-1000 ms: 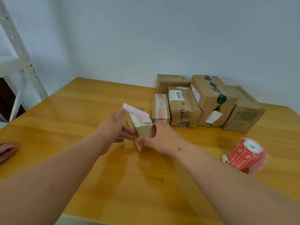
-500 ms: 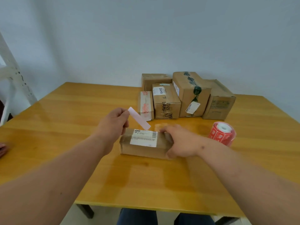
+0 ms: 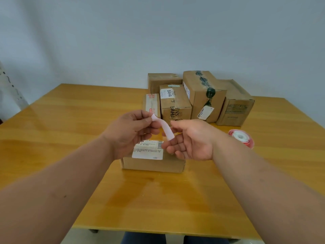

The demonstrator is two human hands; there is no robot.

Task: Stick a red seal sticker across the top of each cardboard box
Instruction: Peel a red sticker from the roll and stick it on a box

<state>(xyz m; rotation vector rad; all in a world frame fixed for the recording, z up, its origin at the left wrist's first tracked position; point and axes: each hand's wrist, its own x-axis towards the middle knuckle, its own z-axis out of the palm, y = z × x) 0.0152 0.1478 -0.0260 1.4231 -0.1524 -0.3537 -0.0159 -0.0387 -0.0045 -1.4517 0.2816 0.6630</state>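
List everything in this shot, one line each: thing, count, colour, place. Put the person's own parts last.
Wooden table: one, honey yellow, fills the foreground.
Near cardboard box with white shipping label: one, brown, table centre, below the hands.
Cardboard boxes in the back cluster: five, brown, far side by the wall; the small left one shows red print.
Roll of red seal stickers: one, red with white core, right of the near box.
Pale pink sticker strip: one, curled, held above the near box.
Wall: grey-white, behind.
Left hand: pinches the strip's upper end.
Right hand: palm up, its fingers at the strip's lower end.
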